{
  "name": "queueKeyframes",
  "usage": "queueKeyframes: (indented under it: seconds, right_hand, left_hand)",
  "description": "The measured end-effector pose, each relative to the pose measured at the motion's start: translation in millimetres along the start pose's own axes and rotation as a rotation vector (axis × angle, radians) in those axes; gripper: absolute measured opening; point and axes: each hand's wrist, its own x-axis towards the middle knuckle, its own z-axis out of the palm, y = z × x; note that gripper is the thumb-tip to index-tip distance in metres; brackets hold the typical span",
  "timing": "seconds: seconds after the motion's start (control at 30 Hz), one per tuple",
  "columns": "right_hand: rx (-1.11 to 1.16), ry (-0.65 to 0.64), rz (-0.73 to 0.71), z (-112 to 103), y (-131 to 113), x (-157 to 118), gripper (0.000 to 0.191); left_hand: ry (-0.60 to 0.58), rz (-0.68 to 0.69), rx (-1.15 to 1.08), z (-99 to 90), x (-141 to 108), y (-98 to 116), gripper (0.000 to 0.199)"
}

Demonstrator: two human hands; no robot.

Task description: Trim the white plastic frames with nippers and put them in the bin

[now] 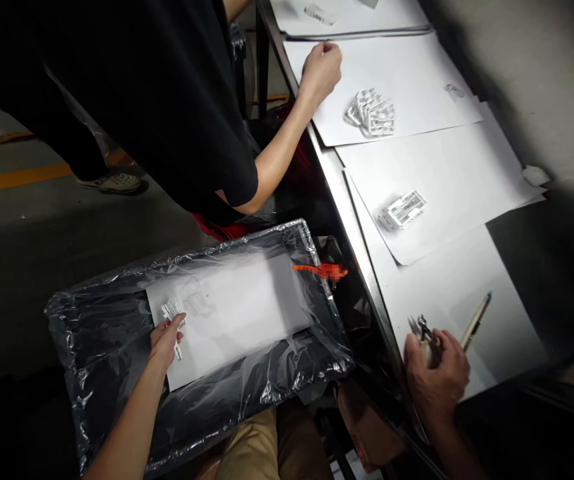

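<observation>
Fingers [174, 325] on white paper [227, 313] in a plastic-wrapped tray [67, 347], concrete floor [21, 220] beyond

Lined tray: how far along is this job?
Done: hard to tell; the white sheet in the plastic-wrapped black tray shows only faint marks. In hand: the left hand holds small white moulded pieces, and the right hand grips pliers. Left: two piles of white moulded frames on paper sheets.
</observation>
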Motion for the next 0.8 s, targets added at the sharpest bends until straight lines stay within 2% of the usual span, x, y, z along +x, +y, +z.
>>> queueKeyframes:
  seconds: [0.13,0.27,0.33,0.4,0.43,0.5,0.57,0.63,0.7,0.8]
  right_hand:
    - [0.017,0.012,0.009,3.6,7.3,-0.8,0.055]
    - [0.053,0.018,0.036,-10.4,-6.1,0.6,0.051]
    - [0.186,-0.038,0.052,-33.1,-22.3,-1.3,0.044]
    - [0.392,-0.153,0.065,-66.6,-41.7,-6.1,0.034]
    - [0.493,-0.228,0.093,-86.1,-51.2,-9.1,0.031]
    - [0.676,-0.388,0.183,-126.8,-66.2,-15.1,0.030]
    - [0.817,-0.471,0.289,-165.3,-71.8,-20.2,0.033]
    - [0.897,-0.459,0.423,-198.5,-65.3,-24.9,0.038]
    - [0.920,-0.428,0.566,-226.3,-48.4,-31.5,0.044]
    - [0.918,-0.429,0.699,-259.8,-14.8,-48.3,0.045]
  left_hand:
    - [-0.405,0.041,-0.387,-3.6,-89.0,11.1,0.035]
    - [-0.786,0.075,-0.575,-1.8,-182.8,32.3,0.036]
    - [-1.048,0.047,-0.653,5.2,-224.1,43.0,0.036]
    - [-1.322,-0.002,-0.692,15.9,-260.4,52.4,0.034]
    - [-1.432,-0.018,-0.679,22.0,-277.2,56.4,0.032]
    - [-1.570,-0.014,-0.584,34.3,-308.9,63.2,0.030]
    - [-1.654,0.023,-0.439,45.4,-339.8,68.3,0.029]
    - [-1.671,0.137,-0.223,55.2,-370.3,71.3,0.029]
    - [-1.615,0.391,0.058,64.8,-399.6,71.4,0.031]
    - [-1.434,0.874,0.419,80.0,-438.2,65.9,0.033]
